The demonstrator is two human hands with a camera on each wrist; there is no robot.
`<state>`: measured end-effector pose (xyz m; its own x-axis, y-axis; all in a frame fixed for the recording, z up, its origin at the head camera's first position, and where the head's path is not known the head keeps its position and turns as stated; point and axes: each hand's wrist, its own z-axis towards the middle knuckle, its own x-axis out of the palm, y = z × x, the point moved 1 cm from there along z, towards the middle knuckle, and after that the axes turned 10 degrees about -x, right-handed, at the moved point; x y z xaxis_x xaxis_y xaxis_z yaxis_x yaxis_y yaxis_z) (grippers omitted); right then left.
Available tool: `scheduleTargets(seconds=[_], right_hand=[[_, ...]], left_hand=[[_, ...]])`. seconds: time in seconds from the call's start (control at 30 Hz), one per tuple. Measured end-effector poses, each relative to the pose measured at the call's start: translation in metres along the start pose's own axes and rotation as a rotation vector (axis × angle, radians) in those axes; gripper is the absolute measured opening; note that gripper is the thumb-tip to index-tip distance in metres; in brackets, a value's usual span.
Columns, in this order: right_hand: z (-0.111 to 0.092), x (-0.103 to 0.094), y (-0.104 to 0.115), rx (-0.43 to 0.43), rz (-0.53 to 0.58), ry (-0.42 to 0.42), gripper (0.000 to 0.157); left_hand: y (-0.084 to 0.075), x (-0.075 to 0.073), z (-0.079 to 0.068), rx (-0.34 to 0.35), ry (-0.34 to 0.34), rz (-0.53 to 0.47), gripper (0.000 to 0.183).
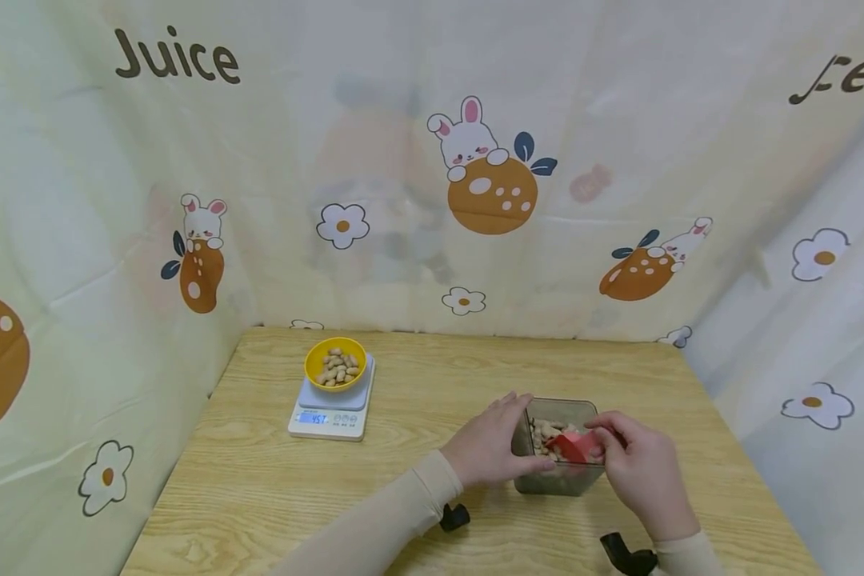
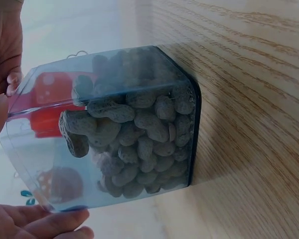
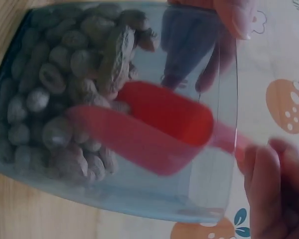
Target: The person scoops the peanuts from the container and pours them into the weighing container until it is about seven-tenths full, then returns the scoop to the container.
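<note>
The red scoop [image 1: 574, 446] is pinched by its handle in the right hand [image 1: 648, 468], its tip lowered among the peanuts [image 1: 543, 434] inside the clear container [image 1: 558, 482]; the container is gripped at its left side by the left hand [image 1: 486, 440], the thumb laid along the near rim; the scoop can be judged light and stiff, best held by the handle; the container's walls (smooth, probably slippery) are more surely held at the rim; peanut shells might be cracked by hard pressing.
</note>
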<state>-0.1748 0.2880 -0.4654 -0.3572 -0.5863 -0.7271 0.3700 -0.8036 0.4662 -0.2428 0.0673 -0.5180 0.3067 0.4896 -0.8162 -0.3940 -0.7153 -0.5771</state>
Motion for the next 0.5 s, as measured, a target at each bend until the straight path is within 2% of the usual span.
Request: scheduleTargets(seconds=[0.07,0.13,0.2,0.37,0.5], right_hand=[[0.002,-0.001,0.002,-0.055,-0.022,0.029,0.017],[0.004,-0.003,0.003,-0.042,-0.008,0.063,0.017],[0.006,-0.005,0.003,0.047,0.009,0.084,0.016],[0.012,-0.006,-0.003,0.394,0.043,0.061,0.026],[0.015,-0.004,-0.010,0.538,0.105,0.005,0.032]], left_hand=[[-0.001,-0.001,0.001,0.002,-0.003,0.004,0.105],[-0.001,-0.002,0.001,0.005,-0.005,0.007,0.105],[-0.002,-0.002,0.001,0.004,-0.004,0.007,0.105],[-0.003,-0.003,-0.001,-0.009,-0.010,0.009,0.104],[-0.004,-0.001,-0.002,-0.018,-0.019,0.004,0.105]])
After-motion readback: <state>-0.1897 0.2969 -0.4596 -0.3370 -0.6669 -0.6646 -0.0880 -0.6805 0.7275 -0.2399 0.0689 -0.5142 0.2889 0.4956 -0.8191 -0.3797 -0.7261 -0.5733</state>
